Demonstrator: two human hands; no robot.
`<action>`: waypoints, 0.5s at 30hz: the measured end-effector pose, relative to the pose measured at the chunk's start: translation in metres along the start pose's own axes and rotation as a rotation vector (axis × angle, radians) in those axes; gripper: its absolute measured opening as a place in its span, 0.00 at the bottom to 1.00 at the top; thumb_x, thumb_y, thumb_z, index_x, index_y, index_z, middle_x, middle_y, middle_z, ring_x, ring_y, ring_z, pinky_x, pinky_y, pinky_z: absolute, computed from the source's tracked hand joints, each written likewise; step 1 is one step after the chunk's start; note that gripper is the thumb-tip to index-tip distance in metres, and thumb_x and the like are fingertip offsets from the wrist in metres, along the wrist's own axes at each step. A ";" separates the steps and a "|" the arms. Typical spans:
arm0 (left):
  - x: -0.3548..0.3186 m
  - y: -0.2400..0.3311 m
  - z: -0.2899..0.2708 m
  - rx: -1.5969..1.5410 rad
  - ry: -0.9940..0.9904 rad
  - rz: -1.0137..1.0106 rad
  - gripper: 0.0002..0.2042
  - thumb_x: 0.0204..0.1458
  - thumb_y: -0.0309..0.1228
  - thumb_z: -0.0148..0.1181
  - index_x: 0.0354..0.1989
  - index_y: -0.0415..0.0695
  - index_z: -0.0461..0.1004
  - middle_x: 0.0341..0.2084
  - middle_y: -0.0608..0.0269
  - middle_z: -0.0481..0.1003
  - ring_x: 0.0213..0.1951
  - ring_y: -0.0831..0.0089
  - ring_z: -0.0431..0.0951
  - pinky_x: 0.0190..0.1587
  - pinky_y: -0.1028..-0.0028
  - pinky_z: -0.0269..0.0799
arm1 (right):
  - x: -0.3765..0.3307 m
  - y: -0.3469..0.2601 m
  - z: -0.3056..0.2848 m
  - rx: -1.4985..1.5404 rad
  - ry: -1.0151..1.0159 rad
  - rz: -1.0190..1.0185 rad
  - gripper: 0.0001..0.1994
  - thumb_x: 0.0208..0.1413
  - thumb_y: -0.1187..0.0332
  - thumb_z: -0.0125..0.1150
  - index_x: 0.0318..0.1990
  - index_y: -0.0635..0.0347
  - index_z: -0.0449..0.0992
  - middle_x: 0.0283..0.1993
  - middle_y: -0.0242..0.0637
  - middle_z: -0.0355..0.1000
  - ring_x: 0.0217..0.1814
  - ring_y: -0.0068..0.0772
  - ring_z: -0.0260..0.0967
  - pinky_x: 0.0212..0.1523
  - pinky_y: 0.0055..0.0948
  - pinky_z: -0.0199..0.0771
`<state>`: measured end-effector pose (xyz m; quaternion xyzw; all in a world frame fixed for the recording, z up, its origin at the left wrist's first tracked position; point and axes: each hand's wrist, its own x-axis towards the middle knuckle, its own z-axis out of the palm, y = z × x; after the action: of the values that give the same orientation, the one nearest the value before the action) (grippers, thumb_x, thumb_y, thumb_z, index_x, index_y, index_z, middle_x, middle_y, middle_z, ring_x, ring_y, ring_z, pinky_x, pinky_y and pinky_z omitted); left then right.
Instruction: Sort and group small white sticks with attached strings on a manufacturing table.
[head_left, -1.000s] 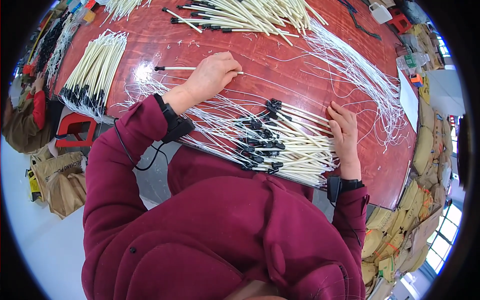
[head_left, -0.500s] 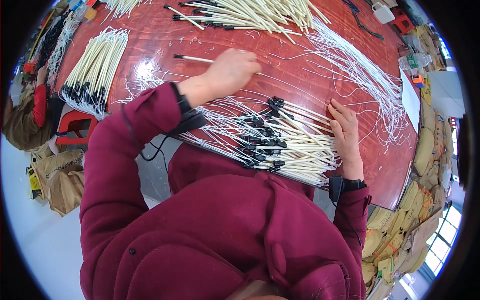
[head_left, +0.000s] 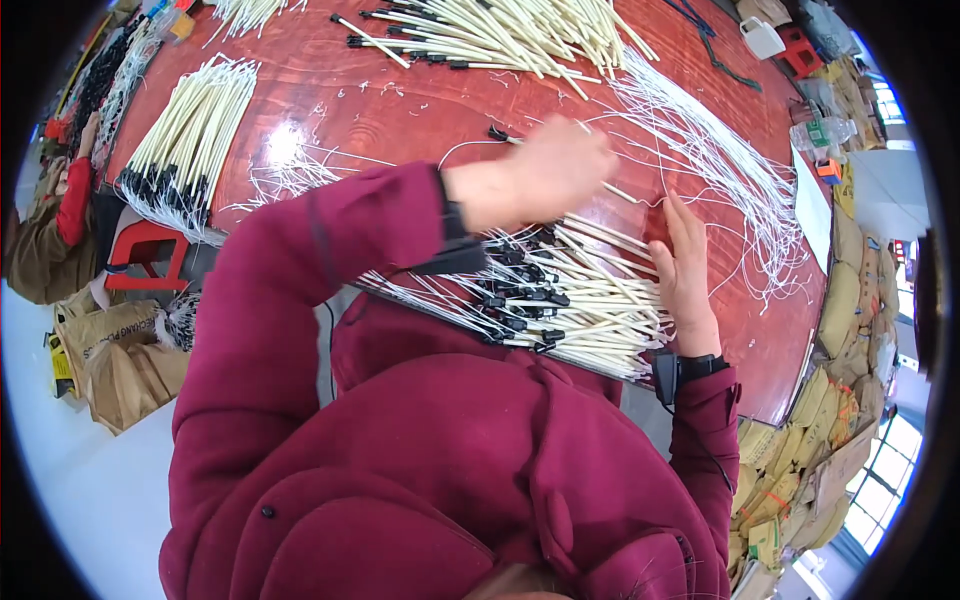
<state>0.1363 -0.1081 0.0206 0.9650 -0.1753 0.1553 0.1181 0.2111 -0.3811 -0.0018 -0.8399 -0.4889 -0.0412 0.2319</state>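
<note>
My left hand [head_left: 560,170] reaches across the red table, closed around one thin cream tube; its black end [head_left: 497,132] shows on the left of the fist and its pale tip [head_left: 620,192] on the right. A white string runs from that tip toward my right hand [head_left: 688,265]. That hand stands at the right end of a row of cream tubes [head_left: 610,290], fingers stretched and thumb apart. Whether its fingertips touch the string is unclear. The row lies along the near table edge, black ends to the left, with white strings [head_left: 420,300] trailing from them.
A heap of cream tubes [head_left: 510,40] lies at the far side of the red table [head_left: 350,110]. Loose white strings [head_left: 730,170] spread at the right. Another tube bundle [head_left: 195,130] lies at the left, near a red stool [head_left: 150,255] and another person [head_left: 50,240].
My left hand has moved to the right with the cream tube, bringing its tip close to my right hand. My right hand has stayed nearly in place.
</note>
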 end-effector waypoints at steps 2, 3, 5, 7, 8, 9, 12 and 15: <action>-0.028 -0.025 -0.021 0.031 0.038 -0.137 0.13 0.52 0.36 0.64 0.41 0.42 0.77 0.38 0.56 0.77 0.42 0.56 0.79 0.40 0.60 0.76 | 0.001 0.000 -0.005 -0.010 0.034 0.098 0.26 0.59 0.65 0.62 0.64 0.63 0.69 0.64 0.49 0.68 0.65 0.49 0.63 0.67 0.41 0.60; -0.042 -0.040 -0.025 0.034 0.090 -0.201 0.15 0.52 0.37 0.65 0.44 0.42 0.76 0.39 0.56 0.77 0.43 0.54 0.78 0.41 0.59 0.75 | 0.003 -0.002 -0.007 -0.019 0.032 0.113 0.26 0.59 0.65 0.62 0.64 0.63 0.69 0.64 0.49 0.68 0.65 0.49 0.63 0.67 0.41 0.60; -0.062 -0.062 -0.024 0.010 0.146 -0.236 0.15 0.52 0.35 0.66 0.45 0.41 0.77 0.37 0.55 0.77 0.41 0.52 0.78 0.40 0.59 0.74 | 0.016 -0.009 -0.007 -0.023 -0.009 0.057 0.26 0.56 0.68 0.66 0.63 0.60 0.71 0.61 0.46 0.70 0.61 0.48 0.65 0.63 0.40 0.63; -0.069 -0.072 -0.018 -0.041 0.124 -0.246 0.14 0.52 0.34 0.66 0.44 0.41 0.78 0.35 0.54 0.77 0.40 0.52 0.78 0.40 0.59 0.74 | 0.034 -0.017 -0.002 -0.025 -0.027 0.022 0.26 0.54 0.69 0.68 0.62 0.59 0.72 0.60 0.44 0.71 0.59 0.47 0.66 0.61 0.40 0.64; -0.072 -0.075 -0.014 -0.095 0.100 -0.257 0.12 0.52 0.32 0.66 0.42 0.40 0.78 0.34 0.54 0.77 0.39 0.52 0.78 0.40 0.59 0.74 | 0.041 -0.021 0.000 -0.048 -0.032 -0.026 0.24 0.53 0.70 0.68 0.59 0.58 0.74 0.57 0.42 0.72 0.57 0.46 0.67 0.58 0.40 0.65; -0.072 -0.075 -0.012 -0.151 0.078 -0.268 0.11 0.52 0.31 0.65 0.41 0.40 0.79 0.33 0.53 0.77 0.38 0.52 0.78 0.40 0.59 0.74 | 0.046 -0.024 0.001 -0.073 -0.039 -0.074 0.22 0.53 0.70 0.68 0.57 0.58 0.75 0.55 0.40 0.74 0.54 0.45 0.68 0.56 0.40 0.66; -0.075 -0.075 -0.014 -0.198 0.097 -0.231 0.08 0.53 0.29 0.65 0.38 0.40 0.79 0.31 0.53 0.77 0.36 0.52 0.79 0.40 0.59 0.74 | 0.054 -0.024 0.006 -0.113 -0.035 -0.116 0.18 0.52 0.71 0.68 0.51 0.57 0.78 0.48 0.37 0.75 0.49 0.43 0.69 0.50 0.40 0.66; -0.074 -0.071 -0.012 -0.238 0.105 -0.192 0.06 0.53 0.28 0.64 0.37 0.39 0.80 0.30 0.53 0.78 0.36 0.53 0.79 0.40 0.60 0.74 | 0.058 -0.020 0.015 -0.132 -0.004 -0.111 0.12 0.51 0.72 0.67 0.44 0.56 0.79 0.41 0.35 0.76 0.44 0.42 0.69 0.45 0.39 0.66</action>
<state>0.0937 -0.0178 -0.0056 0.9471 -0.0932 0.1715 0.2546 0.2226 -0.3201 0.0094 -0.8252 -0.5313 -0.0845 0.1723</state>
